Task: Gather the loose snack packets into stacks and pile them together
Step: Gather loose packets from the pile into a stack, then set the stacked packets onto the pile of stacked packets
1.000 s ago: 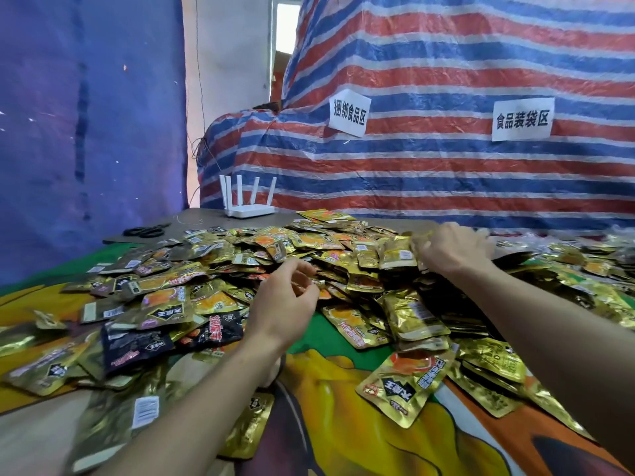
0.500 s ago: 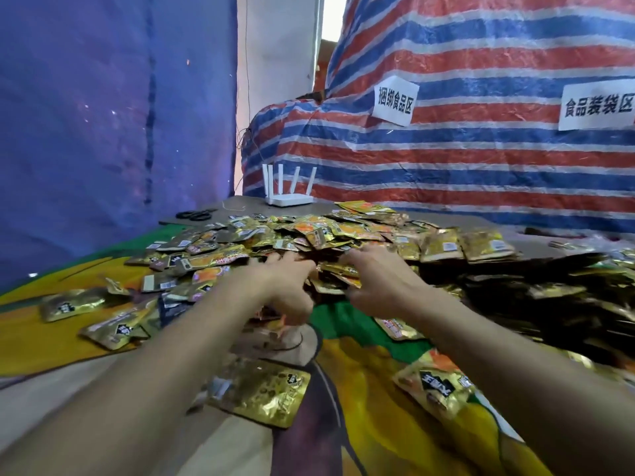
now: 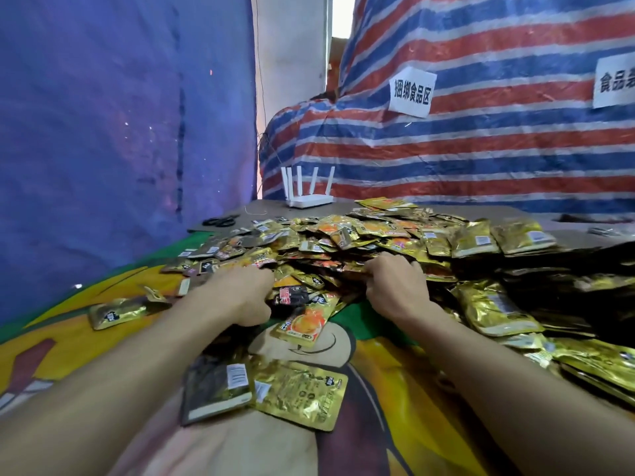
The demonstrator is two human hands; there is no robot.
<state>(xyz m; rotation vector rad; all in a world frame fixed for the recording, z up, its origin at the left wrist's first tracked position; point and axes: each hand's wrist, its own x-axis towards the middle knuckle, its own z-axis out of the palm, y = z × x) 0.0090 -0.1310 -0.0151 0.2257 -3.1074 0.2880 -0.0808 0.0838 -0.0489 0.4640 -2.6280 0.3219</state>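
Observation:
A big heap of gold, orange and black snack packets point(image 3: 360, 235) covers the table's middle and right. My left hand point(image 3: 240, 297) is curled, its fingers buried in the heap's near left edge. My right hand point(image 3: 395, 286) is also curled, its fingers dug into packets at the heap's near middle. An orange packet point(image 3: 304, 322) and a black one point(image 3: 292, 297) lie between my hands. Two loose gold packets point(image 3: 299, 395) lie near me between my forearms. Whether either hand really grips packets is hidden.
A colourful printed cloth point(image 3: 395, 389) covers the table. A single gold packet point(image 3: 115, 314) lies far left. A white router point(image 3: 309, 197) and black scissors point(image 3: 220, 221) sit at the back. Neater gold stacks point(image 3: 498, 238) stand at right. Striped tarpaulin hangs behind.
Both hands have pushed further into the heap and spread apart, drawing packets toward me. My view has shifted left and closer.

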